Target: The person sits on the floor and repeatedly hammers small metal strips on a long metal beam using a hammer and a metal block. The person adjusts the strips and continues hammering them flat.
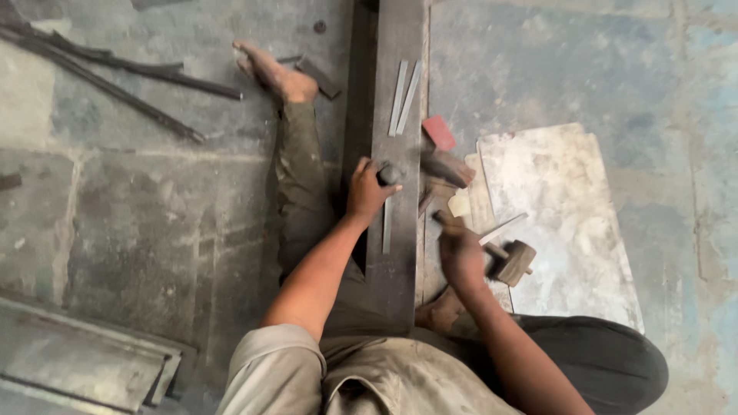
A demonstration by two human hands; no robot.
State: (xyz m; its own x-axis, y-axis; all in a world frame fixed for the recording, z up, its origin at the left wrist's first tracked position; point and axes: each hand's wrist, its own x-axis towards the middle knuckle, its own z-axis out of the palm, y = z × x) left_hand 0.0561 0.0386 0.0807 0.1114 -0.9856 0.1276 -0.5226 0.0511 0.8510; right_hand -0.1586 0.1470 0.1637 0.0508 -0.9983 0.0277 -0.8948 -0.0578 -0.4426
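Seated on the concrete floor (154, 215), working thin metal strips on a steel beam.

A long, dark, rust-mottled steel beam (400, 253) runs between the person's legs; a pale, scuffed metal sheet (569, 207) lies to its right. On the beam lie three flat grey strips: two side by side (404, 97) at the far end, one (387, 227) near the left hand (367, 192), whose fingers curl around a small dark round tool (389, 174). The right hand (461, 257) grips a wooden-handled hammer (513, 263) (blurred), fingers closed round the handle.
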